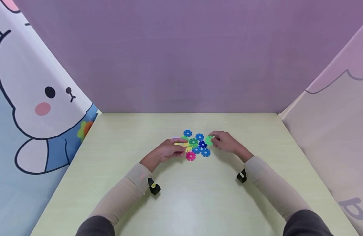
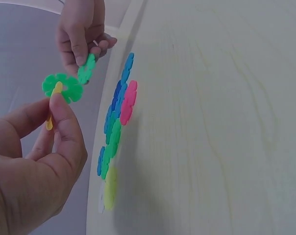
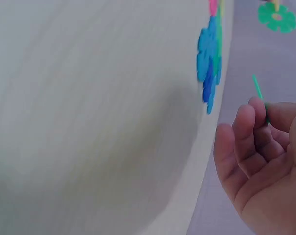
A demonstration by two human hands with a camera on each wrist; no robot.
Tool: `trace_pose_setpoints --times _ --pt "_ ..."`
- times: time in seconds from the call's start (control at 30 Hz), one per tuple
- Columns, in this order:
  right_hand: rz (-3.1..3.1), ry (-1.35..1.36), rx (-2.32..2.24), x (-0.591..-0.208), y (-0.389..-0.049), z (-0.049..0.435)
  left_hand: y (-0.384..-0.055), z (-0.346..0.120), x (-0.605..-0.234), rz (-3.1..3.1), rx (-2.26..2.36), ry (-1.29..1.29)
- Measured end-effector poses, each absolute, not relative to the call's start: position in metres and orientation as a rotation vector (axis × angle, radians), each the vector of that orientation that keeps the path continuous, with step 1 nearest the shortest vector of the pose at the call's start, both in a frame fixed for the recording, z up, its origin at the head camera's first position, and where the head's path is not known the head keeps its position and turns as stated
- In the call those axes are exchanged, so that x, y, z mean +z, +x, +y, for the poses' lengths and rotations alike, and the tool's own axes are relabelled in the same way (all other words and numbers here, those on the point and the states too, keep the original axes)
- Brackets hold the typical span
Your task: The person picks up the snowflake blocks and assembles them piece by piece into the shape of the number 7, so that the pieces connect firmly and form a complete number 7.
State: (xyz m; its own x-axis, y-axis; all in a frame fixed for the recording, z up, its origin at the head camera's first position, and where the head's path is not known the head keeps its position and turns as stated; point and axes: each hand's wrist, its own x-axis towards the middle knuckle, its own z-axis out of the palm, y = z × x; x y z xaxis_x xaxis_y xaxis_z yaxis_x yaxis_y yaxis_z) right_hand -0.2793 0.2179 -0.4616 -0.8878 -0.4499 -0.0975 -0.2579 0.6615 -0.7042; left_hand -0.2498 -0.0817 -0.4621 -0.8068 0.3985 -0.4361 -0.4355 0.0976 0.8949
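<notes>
Several flat snowflake discs lie in a cluster mid-table: blue ones, a dark green one, a navy one and a pink one. My left hand is at the cluster's left edge and pinches a yellow disc with a green disc slotted across it, lifted off the table. My right hand is at the cluster's right edge and pinches a light green disc, seen edge-on in the right wrist view. The two held pieces are close together but apart.
The pale green table is walled by a purple backdrop, a cartoon rabbit panel on the left and a pink panel on the right. The loose discs lie flat beneath both hands.
</notes>
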Motion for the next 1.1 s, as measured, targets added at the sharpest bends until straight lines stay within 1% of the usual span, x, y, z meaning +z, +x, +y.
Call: trace_pose_setpoints --times 0.17,0.37,0.6,0.77,1.1 --pt "2.487 -0.552 -1.222 -0.462 -0.273 0.213 -0.25 -0.081 -0.462 1.77 1.8 -0.039" --pt "2.397 -0.488 -1.308 -0.464 -0.27 0.209 -0.249 -0.081 -0.461 1.754 1.807 -0.037" --pt "2.336 -0.508 -1.341 -0.46 -0.264 0.203 -0.249 -0.08 -0.461 1.76 1.814 -0.037" --pt "2.293 -0.458 -1.355 -0.459 -0.264 0.2 -0.249 -0.08 -0.462 1.764 1.806 -0.031" --pt "2.238 -0.45 -1.372 -0.46 -0.263 0.198 -0.248 -0.078 -0.463 1.77 1.801 -0.052"
